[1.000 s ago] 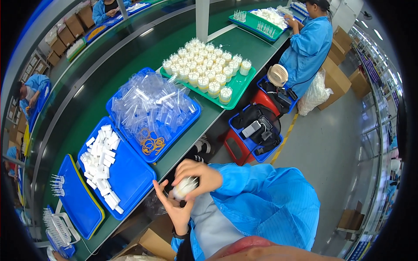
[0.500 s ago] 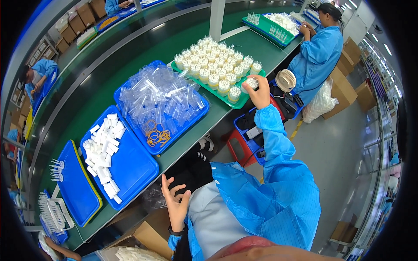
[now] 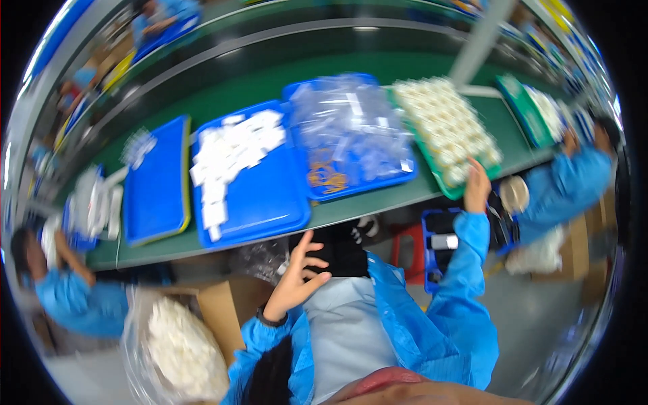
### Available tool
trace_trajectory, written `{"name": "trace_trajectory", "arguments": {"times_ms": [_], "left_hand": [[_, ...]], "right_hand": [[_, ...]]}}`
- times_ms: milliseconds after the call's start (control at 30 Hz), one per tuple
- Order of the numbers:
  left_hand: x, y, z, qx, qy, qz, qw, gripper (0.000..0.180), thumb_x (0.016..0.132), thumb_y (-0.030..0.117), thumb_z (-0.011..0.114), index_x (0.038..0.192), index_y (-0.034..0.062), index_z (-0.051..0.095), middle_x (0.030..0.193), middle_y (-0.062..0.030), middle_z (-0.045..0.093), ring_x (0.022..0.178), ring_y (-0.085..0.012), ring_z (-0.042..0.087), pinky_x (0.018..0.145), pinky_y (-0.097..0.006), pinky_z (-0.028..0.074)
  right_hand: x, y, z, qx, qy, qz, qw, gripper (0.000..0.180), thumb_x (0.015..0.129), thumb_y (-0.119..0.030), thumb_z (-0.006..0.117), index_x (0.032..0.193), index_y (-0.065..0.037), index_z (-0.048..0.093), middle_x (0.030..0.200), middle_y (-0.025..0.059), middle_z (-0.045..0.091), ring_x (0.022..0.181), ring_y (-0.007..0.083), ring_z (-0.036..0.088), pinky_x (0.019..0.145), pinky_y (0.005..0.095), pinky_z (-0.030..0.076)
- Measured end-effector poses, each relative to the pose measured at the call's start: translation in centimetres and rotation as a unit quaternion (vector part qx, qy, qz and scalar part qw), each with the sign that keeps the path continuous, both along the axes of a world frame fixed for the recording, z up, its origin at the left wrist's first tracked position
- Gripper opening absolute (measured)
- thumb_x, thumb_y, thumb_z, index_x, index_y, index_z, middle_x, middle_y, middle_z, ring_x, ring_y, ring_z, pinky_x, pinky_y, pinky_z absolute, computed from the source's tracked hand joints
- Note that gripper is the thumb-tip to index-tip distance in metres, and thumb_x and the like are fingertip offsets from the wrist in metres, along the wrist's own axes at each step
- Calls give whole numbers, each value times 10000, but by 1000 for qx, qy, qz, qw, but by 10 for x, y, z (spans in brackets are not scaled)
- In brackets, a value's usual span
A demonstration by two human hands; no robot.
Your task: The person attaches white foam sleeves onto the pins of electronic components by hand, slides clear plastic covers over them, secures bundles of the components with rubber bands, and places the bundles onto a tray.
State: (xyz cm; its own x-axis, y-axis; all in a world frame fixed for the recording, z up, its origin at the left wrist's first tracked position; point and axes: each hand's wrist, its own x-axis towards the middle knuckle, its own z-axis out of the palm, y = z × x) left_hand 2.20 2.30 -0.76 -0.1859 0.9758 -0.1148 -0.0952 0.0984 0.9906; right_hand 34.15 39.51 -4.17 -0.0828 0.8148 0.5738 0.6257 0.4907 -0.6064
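My left hand (image 3: 295,275) is open, its fingers spread, above my lap in front of the bench; nothing is in it. On the right, my right hand (image 3: 477,187) reaches to the near right corner of a green tray (image 3: 453,194). Its fingertips are beside the closest of the white round parts with prongs (image 3: 451,138), packed in rows on that tray. Motion blur hides whether the fingers hold one of them. Left of it stands a blue tray (image 3: 385,181) heaped with clear plastic bags (image 3: 351,121), with tan rubber bands (image 3: 327,177) at its near left.
Another blue tray (image 3: 270,209) holds white rectangular pieces (image 3: 233,152); a further blue tray (image 3: 156,202) lies left of it on the green bench (image 3: 364,214). Co-workers in blue sit at both ends. A carton (image 3: 226,314) and bagged white parts (image 3: 182,351) stand at lower left.
My view has swung right, shifting the trays across the picture. My right hand, which held a white pronged part beside the green tray, is now at the tray's near corner. My left hand stays open.
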Motion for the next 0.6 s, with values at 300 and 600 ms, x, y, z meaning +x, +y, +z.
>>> {"name": "trace_trajectory", "arguments": {"times_ms": [300, 600], "left_hand": [[-166, -9, 47, 100, 289, 221, 926, 575, 806, 51, 700, 1341, 75, 489, 1218, -106, 501, 1104, -208, 515, 802, -287, 526], [-438, -16, 2, -158, 408, 482, 759, 726, 737, 389, 734, 1279, -37, 509, 1277, -263, 485, 1191, -380, 479, 1006, -396, 406]], "right_hand": [[15, -17, 3, 57, 33, 12, 998, 372, 1011, -239, 421, 1284, -12, 534, 1223, 155, 567, 1139, 262, 501, 986, 366, 361], [19, -63, 34, 94, 21, -18, 995, 349, 1009, -223, 429, 1230, 14, 557, 1211, 152, 572, 1136, 263, 519, 995, 367, 372]]}}
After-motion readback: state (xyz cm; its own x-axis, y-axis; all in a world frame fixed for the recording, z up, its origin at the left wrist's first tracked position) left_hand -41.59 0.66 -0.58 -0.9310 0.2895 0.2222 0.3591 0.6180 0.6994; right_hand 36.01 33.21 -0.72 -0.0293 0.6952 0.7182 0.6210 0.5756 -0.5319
